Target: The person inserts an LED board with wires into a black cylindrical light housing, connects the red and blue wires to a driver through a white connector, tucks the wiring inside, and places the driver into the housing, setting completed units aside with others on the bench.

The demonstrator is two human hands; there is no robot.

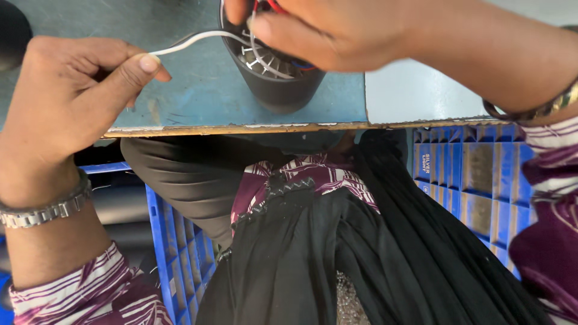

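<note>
Top edge is cutting off the far half of the dark round motor part, so only its near wall and a strip of metal slots inside are showing. Right hand is lying across the part's open top and hiding most of what is in there; its fingertips are pressing together on the thin white wire just where it is entering the part, though the exact grip is hard to make out. Bits of red wire and blue wire are peeking out beside that hand, their ends hidden. Left hand, well to the left of the part, is pinching the wire's other end between thumb and forefinger, pulling it into a gentle curve over the table. The part is sitting near the table's near edge, on the worn blue-green top. A metal watch is circling the left wrist; a bangle is showing on the right wrist. Below the table edge, black cloth and purple patterned fabric are covering the lap and blocking the floor. Blue plastic crates are standing to either side below the part, partly hidden by cloth and sleeves.
</note>
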